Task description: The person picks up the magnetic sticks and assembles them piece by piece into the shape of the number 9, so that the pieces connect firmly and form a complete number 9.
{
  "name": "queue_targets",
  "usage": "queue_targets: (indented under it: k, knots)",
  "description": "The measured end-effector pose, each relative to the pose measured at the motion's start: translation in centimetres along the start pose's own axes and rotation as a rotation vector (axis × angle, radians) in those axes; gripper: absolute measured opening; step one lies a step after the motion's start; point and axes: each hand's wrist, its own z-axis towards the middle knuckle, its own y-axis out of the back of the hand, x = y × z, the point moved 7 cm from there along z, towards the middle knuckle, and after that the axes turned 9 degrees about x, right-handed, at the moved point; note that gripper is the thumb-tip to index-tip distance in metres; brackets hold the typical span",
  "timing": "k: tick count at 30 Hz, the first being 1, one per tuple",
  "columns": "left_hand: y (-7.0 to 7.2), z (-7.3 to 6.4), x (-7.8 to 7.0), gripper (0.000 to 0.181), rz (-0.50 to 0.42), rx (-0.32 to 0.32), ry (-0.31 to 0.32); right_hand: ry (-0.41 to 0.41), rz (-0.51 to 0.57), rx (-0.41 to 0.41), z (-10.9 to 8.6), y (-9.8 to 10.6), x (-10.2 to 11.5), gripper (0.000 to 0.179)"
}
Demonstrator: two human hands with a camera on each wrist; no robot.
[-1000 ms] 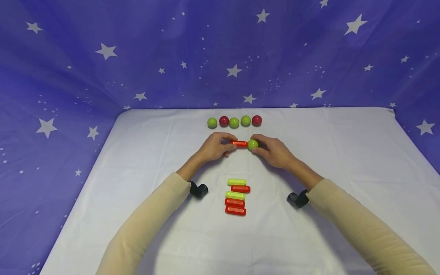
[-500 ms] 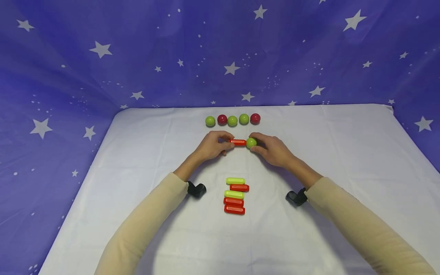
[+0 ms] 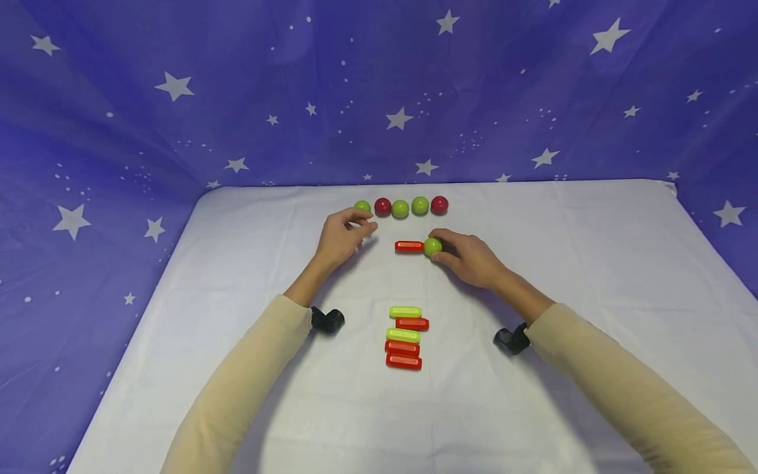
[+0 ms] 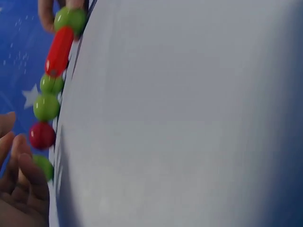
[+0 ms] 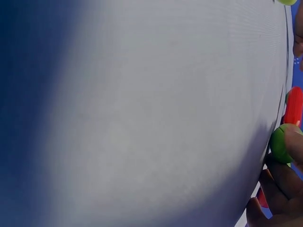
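Observation:
My right hand pinches a green ball between thumb and fingers. From the ball's left side sticks out a red ridged stick, its far end free; the left wrist view shows the red stick joined end-on to that ball. My left hand holds nothing, its fingers loosely bent, and hovers by the left end of a row of balls. Its fingertips overlap the leftmost green ball in the head view. Beside that ball sit a red ball, two green ones and another red ball.
Nearer the body lies a column of loose sticks, among them a yellow-green stick and a red stick. A white cloth covers the table. Behind it hangs a blue starry curtain.
My left hand has let go of the red stick and moved left and away from the body, toward the leftmost green ball. The right hand keeps hold of the green ball in the same place.

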Motion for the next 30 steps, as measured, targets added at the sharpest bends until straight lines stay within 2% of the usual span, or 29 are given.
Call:
queue_targets:
  k: [3,5,7,9,13,19,21,27,30]
  knots:
    - [1.3,0.2,1.1,0.03,-0.094,-0.102,0.046,-0.006,0.002,0.006,0.0,0.0,0.0,0.045]
    - [1.9,0.4,1.8,0.035,-0.173,-0.148,0.089,-0.008,0.005,0.011,0.0,0.0,0.0,0.045]
    - [2.1,0.7,2.3,0.043,-0.218,-0.161,0.114,-0.012,0.007,0.014,0.0,0.0,0.0,0.045]
    - [2.1,1.1,2.5,0.052,-0.223,-0.141,0.118,-0.015,0.006,0.015,0.0,0.0,-0.1,0.046]
    - [1.8,1.9,2.2,0.063,-0.134,-0.05,0.112,-0.012,0.004,0.008,-0.1,0.1,0.0,0.045]
    - [1.2,2.5,2.1,0.062,0.051,0.053,0.155,-0.001,0.009,0.003,-0.1,0.2,0.1,0.044]
    - [1.1,2.6,2.2,0.059,0.08,0.05,0.163,-0.008,0.009,0.002,-0.2,0.2,0.0,0.044]
    - [1.3,2.6,2.3,0.047,0.127,-0.049,0.159,0.019,0.014,-0.006,-0.2,0.1,0.1,0.044]
    - [1.4,2.6,2.3,0.045,0.127,-0.065,0.16,0.007,0.011,-0.005,0.0,0.0,0.0,0.043]
